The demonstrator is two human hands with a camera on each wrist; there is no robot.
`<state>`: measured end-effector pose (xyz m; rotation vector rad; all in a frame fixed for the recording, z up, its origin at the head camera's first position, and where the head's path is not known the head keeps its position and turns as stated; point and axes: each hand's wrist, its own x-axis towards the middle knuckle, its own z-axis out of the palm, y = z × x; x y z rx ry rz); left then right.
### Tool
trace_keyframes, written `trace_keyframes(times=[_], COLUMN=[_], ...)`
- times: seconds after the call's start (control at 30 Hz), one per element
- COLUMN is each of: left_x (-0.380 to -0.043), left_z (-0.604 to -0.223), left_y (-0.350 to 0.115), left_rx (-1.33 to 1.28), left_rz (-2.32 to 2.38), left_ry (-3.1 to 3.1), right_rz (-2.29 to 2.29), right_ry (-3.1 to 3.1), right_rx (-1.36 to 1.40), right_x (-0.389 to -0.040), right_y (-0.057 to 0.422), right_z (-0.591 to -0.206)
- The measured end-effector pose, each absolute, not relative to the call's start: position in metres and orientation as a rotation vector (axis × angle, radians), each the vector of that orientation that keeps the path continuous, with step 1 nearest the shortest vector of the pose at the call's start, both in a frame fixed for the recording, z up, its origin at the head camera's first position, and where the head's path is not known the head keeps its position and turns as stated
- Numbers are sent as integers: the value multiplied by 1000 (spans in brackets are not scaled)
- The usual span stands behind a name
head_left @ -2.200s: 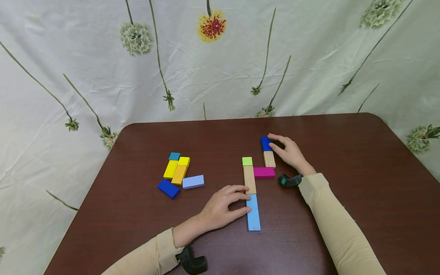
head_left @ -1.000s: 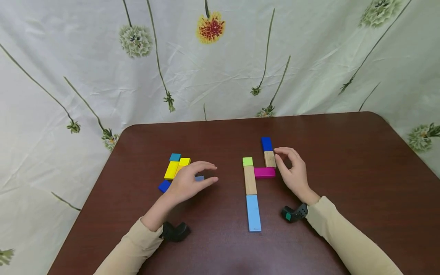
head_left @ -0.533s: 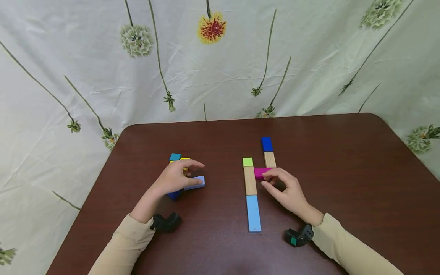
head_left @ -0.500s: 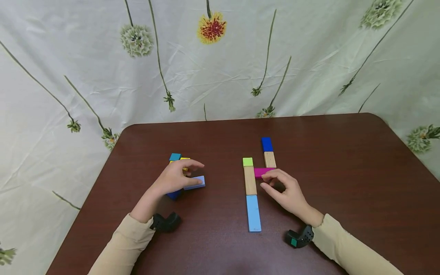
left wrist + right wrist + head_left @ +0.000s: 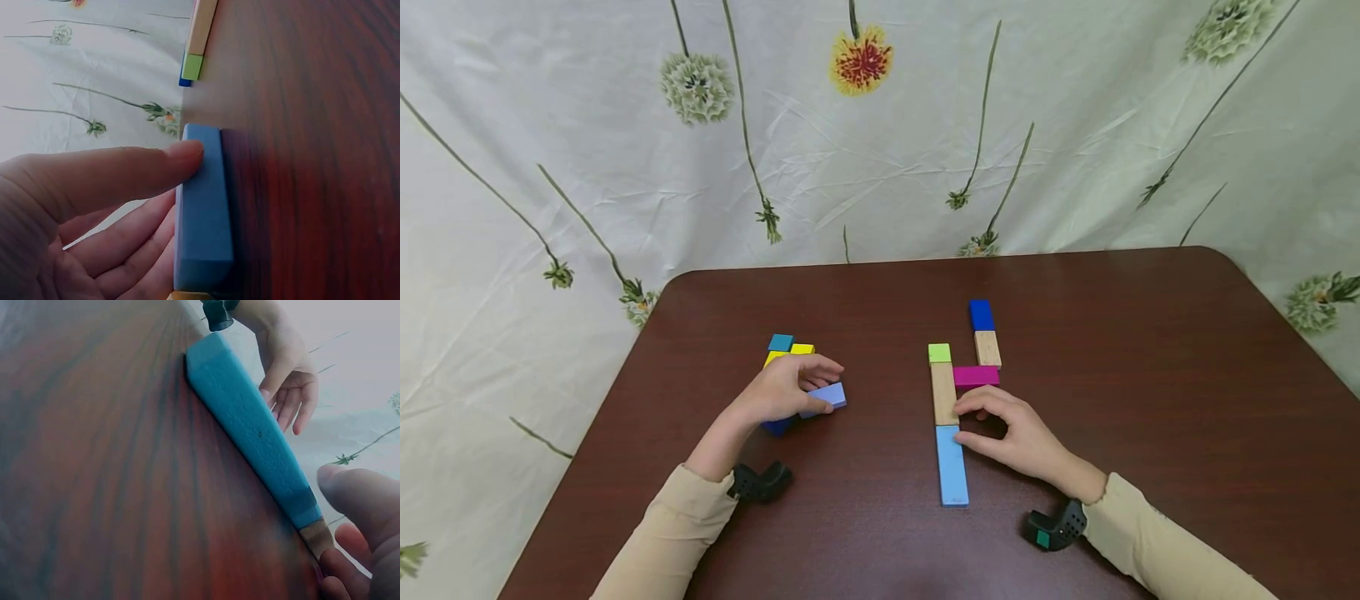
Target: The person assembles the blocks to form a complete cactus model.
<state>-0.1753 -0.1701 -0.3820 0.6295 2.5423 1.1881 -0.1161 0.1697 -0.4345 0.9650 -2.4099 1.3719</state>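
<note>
A flower-printed cloth (image 5: 880,167) is hung behind a dark brown table (image 5: 865,317), on which the blocks are laid. By the left hand (image 5: 786,387) a periwinkle block (image 5: 830,394) is pinched between thumb and fingers, across its narrow width, presumably because its long sides give the surest purchase; whether it is lifted clear of the table cannot be determined. The right hand (image 5: 1018,429) is held with thumb and forefinger parted and nothing gripped. Its tips are placed at the right edge of a column, by the joint of the light-blue block (image 5: 953,475) and the long wooden block (image 5: 943,404), apparently so that both can be steadied at once; contact cannot be confirmed. The magenta block (image 5: 977,377) is set crosswise, seemingly as a bridge from the long wooden block to the short wooden block (image 5: 988,350), beyond which a blue block (image 5: 981,316) is laid end to end. Yellow blocks (image 5: 802,349) are partly covered by the left hand. The column's far end is occupied by a small green block (image 5: 939,353).
</note>
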Motion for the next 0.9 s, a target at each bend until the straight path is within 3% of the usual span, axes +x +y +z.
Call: trace_keyframes(times=[0.27, 0.9], left_x=[-174, -192], left_z=[-384, -385], left_y=[-164, -132], left_rx=[634, 498], left_rz=[1185, 1668], left_ry=[2654, 2664], right_rz=[1328, 1325], right_ry=[-2497, -2545], right_rx=[971, 943], right_x=[-118, -117], right_y=[173, 172], right_z=[-441, -437])
